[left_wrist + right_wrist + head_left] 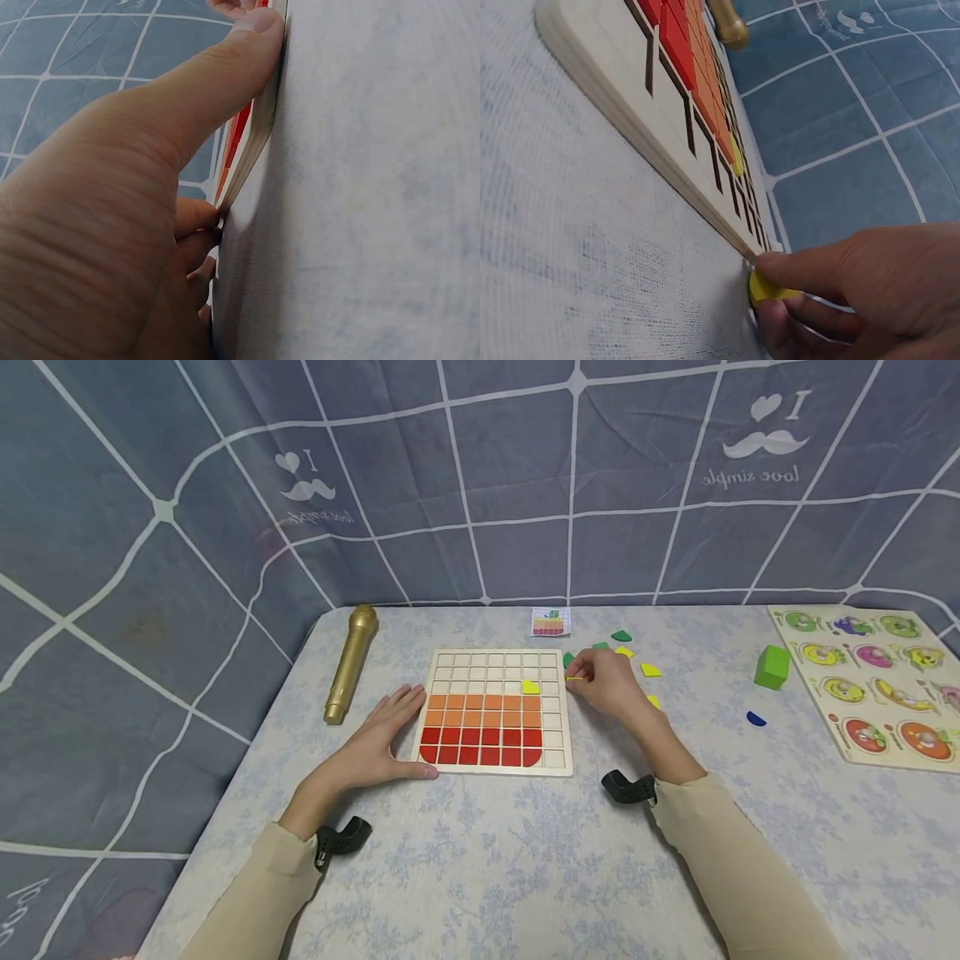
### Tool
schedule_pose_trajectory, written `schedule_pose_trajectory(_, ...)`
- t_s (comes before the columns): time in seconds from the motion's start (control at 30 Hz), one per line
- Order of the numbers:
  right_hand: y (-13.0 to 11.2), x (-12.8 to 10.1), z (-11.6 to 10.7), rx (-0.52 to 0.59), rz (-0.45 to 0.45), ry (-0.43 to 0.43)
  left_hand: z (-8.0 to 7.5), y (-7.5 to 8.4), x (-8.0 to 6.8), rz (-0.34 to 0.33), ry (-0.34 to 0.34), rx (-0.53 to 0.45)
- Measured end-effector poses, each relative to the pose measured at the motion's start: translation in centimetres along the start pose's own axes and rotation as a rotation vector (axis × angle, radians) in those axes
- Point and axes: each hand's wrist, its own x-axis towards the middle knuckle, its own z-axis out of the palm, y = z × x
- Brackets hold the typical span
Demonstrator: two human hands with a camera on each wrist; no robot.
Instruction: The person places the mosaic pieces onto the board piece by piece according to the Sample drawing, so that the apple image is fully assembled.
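A wooden grid board (557, 718) lies flat on the table, its lower rows filled with red tiles (480, 746) and orange tiles (483, 710). One yellow tile (531, 687) sits in the row above the orange. My left hand (382, 743) rests along the board's left side, fingers stretched out, thumb against the front edge. Just off the board's right edge, my right hand (606, 681) pinches another yellow tile (769, 289) between thumb and finger. Around that hand lie loose yellow tiles (650, 670) and green tiles (621, 636), some partly hidden by it.
A small picture card (551, 622) lies behind the board. To the left is a gold microphone-shaped object (351, 667). On the right are a green block (772, 667), a dark blue half-round piece (756, 719) and a fruit-and-vegetable puzzle board (885, 689). A tile-patterned curtain (510, 485) hangs behind the table.
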Motion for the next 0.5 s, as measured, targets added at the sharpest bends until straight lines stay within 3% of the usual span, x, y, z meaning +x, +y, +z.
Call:
schedule_pose_trajectory(0.23, -1.2, -0.3, -0.4, 0.030, -0.037, 0.126, -0.1, 0.2, 0.1, -0.004, -0.003, 0.001)
schedule_pose_trajectory(0.5, -4.0, 0.3, 0.9, 0.142, -0.024, 0.107, -0.1, 0.0, 0.2, 0.003, -0.003, 0.000)
